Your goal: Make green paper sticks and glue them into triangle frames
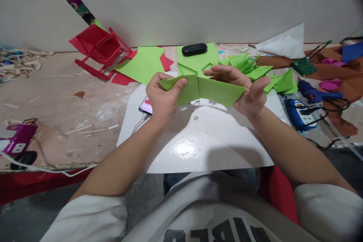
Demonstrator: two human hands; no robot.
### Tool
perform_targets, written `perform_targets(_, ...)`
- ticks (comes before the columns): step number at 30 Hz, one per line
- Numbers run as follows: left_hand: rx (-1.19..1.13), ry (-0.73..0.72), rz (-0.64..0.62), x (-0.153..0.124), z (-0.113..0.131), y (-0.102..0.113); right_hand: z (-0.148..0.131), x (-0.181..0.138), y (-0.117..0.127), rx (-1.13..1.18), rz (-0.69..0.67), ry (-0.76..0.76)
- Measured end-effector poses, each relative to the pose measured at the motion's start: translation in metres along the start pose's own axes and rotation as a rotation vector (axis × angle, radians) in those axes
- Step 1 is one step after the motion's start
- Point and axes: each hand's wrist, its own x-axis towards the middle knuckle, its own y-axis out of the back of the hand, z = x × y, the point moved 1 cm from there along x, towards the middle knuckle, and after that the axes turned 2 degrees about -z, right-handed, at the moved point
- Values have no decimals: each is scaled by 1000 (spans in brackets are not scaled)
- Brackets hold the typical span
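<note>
A folded strip of green paper (pixel 210 90) is held up over the white board (pixel 181 140), with a crease near its middle. My left hand (pixel 165 98) pinches its left end, thumb in front and fingers behind. At the other end my right hand (pixel 246 89) has its fingers spread, and the paper's right edge touches the palm near the thumb. Behind the right hand lies a pile of folded green paper pieces (pixel 252 66). Partly hidden by my left hand, a phone (pixel 145 105) rests on the board.
At the back left stands a red paper chair model (pixel 99 47) beside green sheets (pixel 141 62). A black case (pixel 194 49) lies on another sheet. To the right are a blue glue gun (pixel 319 92) and a blue power socket (pixel 300 115) with cables. Wood sticks (pixel 22 58) lie far left.
</note>
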Motion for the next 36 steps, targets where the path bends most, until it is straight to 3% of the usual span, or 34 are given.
perform_targets(4, 67, -57, -13, 3, -2, 2, 7, 1, 4, -329, 111, 1)
perform_targets(10, 193, -16, -93, 0, -4, 4, 13, 2, 4, -445, 217, -47)
perform_targets(16, 21, 45, -98, -1, 2, -2, 14, 4, 9, -526, 309, -29)
perform_targets(18, -121, 132, -99, 1, 3, -4, 15, 5, 14, -542, 357, -18)
perform_targets(23, -366, 443, -260, 9, 4, 0, 23, 10, 34, -451, 468, -61)
perform_targets(27, -519, 616, -290, 9, 10, 0, 28, 15, 51, -262, 530, -107)
perform_targets(32, -524, 559, -396, 2, 18, -9, 28, 18, 48, -87, 549, -140)
perform_targets(34, -437, 509, -336, 0, 14, -10, 26, 15, 36, -81, 496, -216)
perform_targets(36, -347, 456, -219, 0, 5, -8, 23, 10, 22, -125, 338, -329)
